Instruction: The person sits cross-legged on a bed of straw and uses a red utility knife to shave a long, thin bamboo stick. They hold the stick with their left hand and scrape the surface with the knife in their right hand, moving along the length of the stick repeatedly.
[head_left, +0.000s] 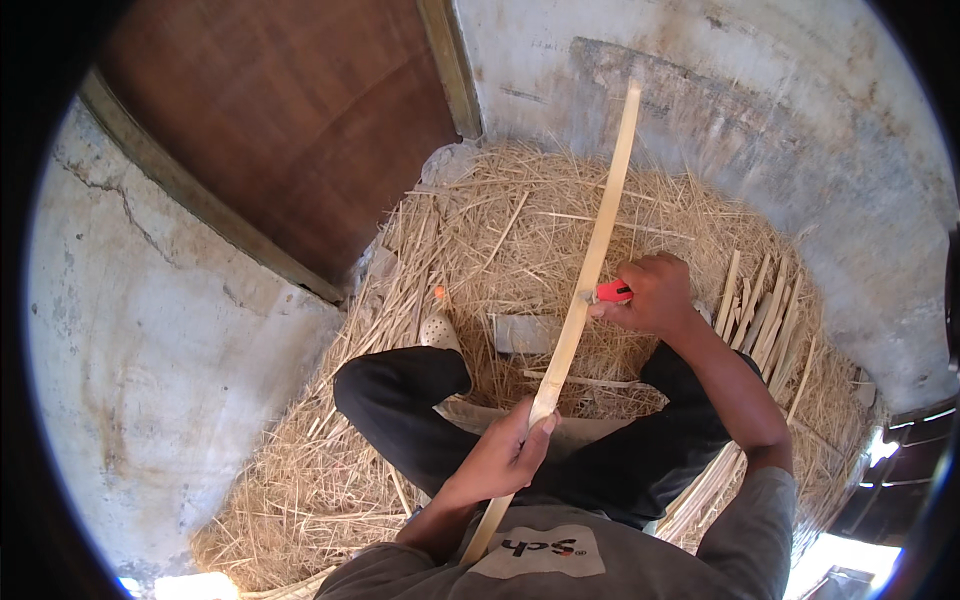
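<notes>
A long, pale strip of split bamboo (601, 230) slants across the view, its lower end against my shirt and its far end raised towards the wall. My left hand (508, 450) is closed around its lower part, thumb along the top. Further up, my right hand (652, 292) grips a red utility knife (613, 291), whose tip meets the strip's right edge near its middle. The fingers of the right hand hide most of the knife's handle.
Loose shavings (480, 230) cover the floor around my crossed legs. A bundle of bamboo strips (765, 315) lies to the right, and a grey block (528, 334) sits ahead. A brown door (290, 110) and stained walls (730, 110) enclose the corner.
</notes>
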